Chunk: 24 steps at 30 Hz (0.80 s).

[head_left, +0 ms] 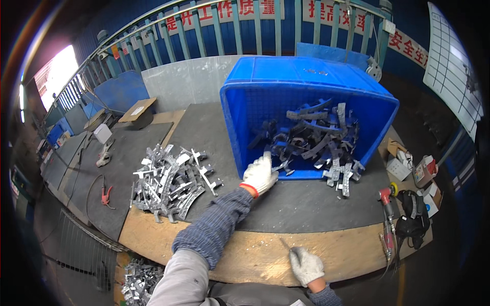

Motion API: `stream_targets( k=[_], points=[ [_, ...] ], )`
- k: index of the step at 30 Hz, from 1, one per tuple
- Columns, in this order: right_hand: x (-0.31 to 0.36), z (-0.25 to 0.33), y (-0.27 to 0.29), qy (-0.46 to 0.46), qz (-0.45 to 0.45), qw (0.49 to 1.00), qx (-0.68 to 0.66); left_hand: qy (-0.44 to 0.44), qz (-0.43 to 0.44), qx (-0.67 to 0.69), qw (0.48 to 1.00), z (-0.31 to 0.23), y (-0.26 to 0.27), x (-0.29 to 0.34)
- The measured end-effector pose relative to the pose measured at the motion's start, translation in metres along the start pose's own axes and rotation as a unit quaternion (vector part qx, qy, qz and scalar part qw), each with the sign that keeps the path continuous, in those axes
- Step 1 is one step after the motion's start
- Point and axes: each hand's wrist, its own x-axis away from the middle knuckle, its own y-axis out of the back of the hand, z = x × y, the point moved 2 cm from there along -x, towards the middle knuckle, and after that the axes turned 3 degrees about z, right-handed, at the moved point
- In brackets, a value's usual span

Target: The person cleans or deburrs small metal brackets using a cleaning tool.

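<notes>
My left hand (259, 174), in a white knit glove with a red cuff edge, reaches to the lower left corner of a blue plastic bin (311, 74) lying on its side. One finger stretches toward the metal parts (319, 135) inside; nothing shows held in this hand, though some fingers are hidden. These parts are curved grey castings, tangled in a heap. My right hand (307, 266), gloved too, is closed around a thin, narrow tool (285, 244) above the table's wooden front edge. Left of my left forearm lies a second pile of silvery castings (168, 181).
A pneumatic grinder (386, 201) with a yellow disc lies at the right edge beside black gear and small boxes (400, 166). A red air blow gun (106, 196) rests on the left mat. More castings (140, 280) sit below the table. Green railings (237, 28) stand behind.
</notes>
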Motion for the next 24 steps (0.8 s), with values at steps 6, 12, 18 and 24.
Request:
stream_targets(
  k=[6,12,18,24],
  points=[
    [-0.002,-0.009,-0.006,0.004,-0.023,1.000,-0.020,0.062,0.047,0.032,0.996,0.005,-0.051,-0.020],
    [-0.005,-0.007,0.006,-0.004,-0.038,0.993,-0.114,-0.044,0.043,0.067,0.996,0.019,-0.002,0.083],
    [-0.018,0.029,0.052,0.060,-0.115,0.975,-0.179,0.094,0.220,0.708,0.665,0.000,0.019,0.171],
    [-0.014,0.061,0.061,0.154,-0.110,0.971,-0.149,0.115,0.251,0.688,0.671,-0.016,0.015,0.217]
  ],
)
